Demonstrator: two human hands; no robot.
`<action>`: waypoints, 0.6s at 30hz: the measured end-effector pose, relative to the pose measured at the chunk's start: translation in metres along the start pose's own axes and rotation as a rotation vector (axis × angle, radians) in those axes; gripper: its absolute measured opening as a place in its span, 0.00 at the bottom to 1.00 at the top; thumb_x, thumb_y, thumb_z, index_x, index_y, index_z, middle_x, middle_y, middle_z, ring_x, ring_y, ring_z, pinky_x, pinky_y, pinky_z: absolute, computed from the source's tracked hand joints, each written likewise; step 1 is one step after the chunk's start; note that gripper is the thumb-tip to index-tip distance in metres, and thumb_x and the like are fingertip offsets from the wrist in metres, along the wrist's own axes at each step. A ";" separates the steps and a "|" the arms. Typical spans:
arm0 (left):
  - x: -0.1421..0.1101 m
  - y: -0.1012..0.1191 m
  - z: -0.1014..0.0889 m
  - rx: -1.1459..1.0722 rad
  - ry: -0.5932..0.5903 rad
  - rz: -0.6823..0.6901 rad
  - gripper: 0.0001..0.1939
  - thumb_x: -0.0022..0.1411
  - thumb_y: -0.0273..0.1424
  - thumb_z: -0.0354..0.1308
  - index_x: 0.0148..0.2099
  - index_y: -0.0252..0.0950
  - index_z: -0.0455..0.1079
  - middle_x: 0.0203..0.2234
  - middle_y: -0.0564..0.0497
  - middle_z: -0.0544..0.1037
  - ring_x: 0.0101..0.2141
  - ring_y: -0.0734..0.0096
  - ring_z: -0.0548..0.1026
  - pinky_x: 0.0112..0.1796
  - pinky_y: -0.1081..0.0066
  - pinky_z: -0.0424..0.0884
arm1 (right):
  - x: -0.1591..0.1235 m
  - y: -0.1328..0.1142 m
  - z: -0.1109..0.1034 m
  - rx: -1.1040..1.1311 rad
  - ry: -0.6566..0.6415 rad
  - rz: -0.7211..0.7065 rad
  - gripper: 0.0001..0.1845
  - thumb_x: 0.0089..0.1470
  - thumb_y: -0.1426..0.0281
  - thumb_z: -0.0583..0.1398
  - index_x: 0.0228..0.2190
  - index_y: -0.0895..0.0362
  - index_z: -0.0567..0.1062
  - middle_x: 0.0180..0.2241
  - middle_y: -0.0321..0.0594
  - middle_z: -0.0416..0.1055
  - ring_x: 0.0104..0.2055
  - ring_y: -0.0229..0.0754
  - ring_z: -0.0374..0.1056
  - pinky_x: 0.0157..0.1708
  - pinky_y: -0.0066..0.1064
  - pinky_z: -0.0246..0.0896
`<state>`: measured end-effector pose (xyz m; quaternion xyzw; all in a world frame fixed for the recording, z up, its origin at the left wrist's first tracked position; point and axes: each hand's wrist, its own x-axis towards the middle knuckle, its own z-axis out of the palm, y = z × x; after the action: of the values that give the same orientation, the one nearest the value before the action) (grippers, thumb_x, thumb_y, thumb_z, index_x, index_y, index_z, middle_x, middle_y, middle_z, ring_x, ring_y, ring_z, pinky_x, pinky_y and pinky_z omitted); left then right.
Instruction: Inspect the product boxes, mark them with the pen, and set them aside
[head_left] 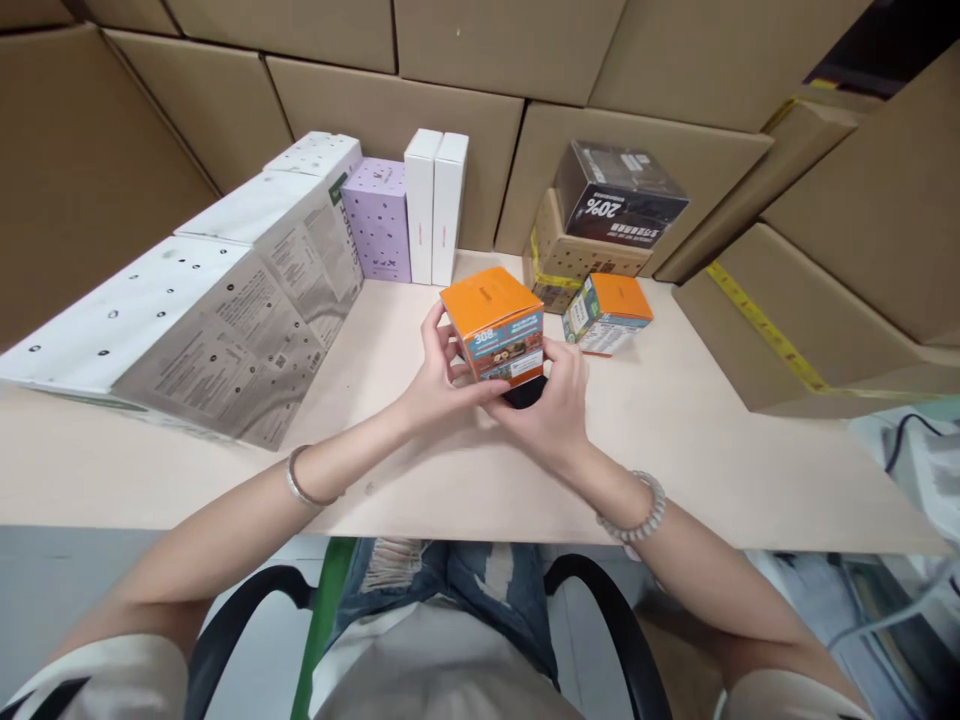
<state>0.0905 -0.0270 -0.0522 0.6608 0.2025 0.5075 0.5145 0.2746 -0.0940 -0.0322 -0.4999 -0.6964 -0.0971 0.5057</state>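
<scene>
An orange-topped box [493, 300] with a blue and picture-printed front marked "308" is tilted above the table, held between both hands. My left hand [442, 365] wraps its left side, with the thumb along the lower front edge. My right hand [551, 405] grips the lower right side and underneath. A black patch [525, 392] shows just below the box at my right palm; what it is I cannot make out. Behind and to the right, a second orange-topped box [609, 312] rests on the table, close to the right fingers but apart from them.
Large white printed boxes [217, 240] line the left side. A purple box [379, 220] and two upright white boxes [435, 205] stand at the back. On the right, a black box [622, 195] tops a brown box [577, 250]. Big cardboard cartons [810, 310] enclose the table [675, 470].
</scene>
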 end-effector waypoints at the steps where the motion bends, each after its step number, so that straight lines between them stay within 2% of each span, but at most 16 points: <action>1: 0.000 -0.002 0.000 -0.003 0.033 -0.006 0.66 0.57 0.52 0.79 0.79 0.60 0.34 0.74 0.38 0.57 0.70 0.41 0.70 0.63 0.41 0.77 | 0.001 0.000 -0.001 0.024 -0.025 -0.029 0.42 0.55 0.49 0.72 0.62 0.52 0.64 0.52 0.52 0.74 0.53 0.60 0.72 0.51 0.58 0.71; 4: 0.001 -0.006 -0.006 0.108 0.077 0.059 0.61 0.58 0.52 0.78 0.79 0.54 0.40 0.72 0.37 0.61 0.70 0.44 0.70 0.63 0.46 0.77 | 0.007 0.005 -0.006 0.122 -0.140 -0.036 0.39 0.58 0.53 0.70 0.64 0.51 0.64 0.54 0.52 0.75 0.54 0.60 0.73 0.53 0.60 0.73; 7: 0.002 -0.005 -0.015 0.372 0.086 0.253 0.62 0.57 0.55 0.77 0.79 0.51 0.42 0.74 0.36 0.57 0.71 0.43 0.65 0.62 0.51 0.76 | 0.010 0.013 -0.011 0.234 -0.263 0.020 0.44 0.59 0.53 0.68 0.69 0.51 0.60 0.62 0.56 0.72 0.63 0.63 0.72 0.61 0.62 0.72; 10: 0.002 -0.001 -0.020 0.595 0.087 0.396 0.63 0.58 0.57 0.76 0.81 0.52 0.42 0.72 0.37 0.60 0.68 0.45 0.65 0.62 0.50 0.74 | 0.008 0.016 -0.010 0.391 -0.311 0.051 0.56 0.59 0.45 0.67 0.75 0.49 0.47 0.69 0.58 0.65 0.71 0.64 0.66 0.67 0.64 0.68; 13: -0.002 0.005 -0.018 0.668 0.125 0.408 0.62 0.61 0.59 0.73 0.82 0.52 0.40 0.70 0.37 0.62 0.67 0.45 0.65 0.64 0.49 0.71 | 0.002 0.014 -0.005 0.485 -0.266 0.079 0.65 0.58 0.39 0.67 0.76 0.44 0.34 0.71 0.58 0.60 0.70 0.63 0.68 0.67 0.64 0.69; 15: -0.006 0.007 -0.015 0.681 0.142 0.387 0.61 0.63 0.60 0.71 0.83 0.52 0.39 0.70 0.37 0.62 0.67 0.46 0.65 0.64 0.48 0.71 | -0.002 0.013 -0.001 0.483 -0.237 0.085 0.69 0.54 0.37 0.70 0.76 0.42 0.34 0.73 0.58 0.55 0.72 0.64 0.66 0.67 0.65 0.69; 18: -0.010 0.009 -0.008 0.696 0.100 0.402 0.60 0.64 0.59 0.70 0.83 0.51 0.40 0.66 0.37 0.63 0.64 0.49 0.67 0.62 0.49 0.74 | -0.003 0.014 0.001 0.464 -0.240 0.136 0.70 0.46 0.36 0.74 0.74 0.43 0.43 0.74 0.58 0.53 0.75 0.67 0.60 0.71 0.67 0.63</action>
<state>0.0769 -0.0343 -0.0488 0.7965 0.2536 0.5306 0.1402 0.2849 -0.0879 -0.0403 -0.4243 -0.7196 0.1592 0.5261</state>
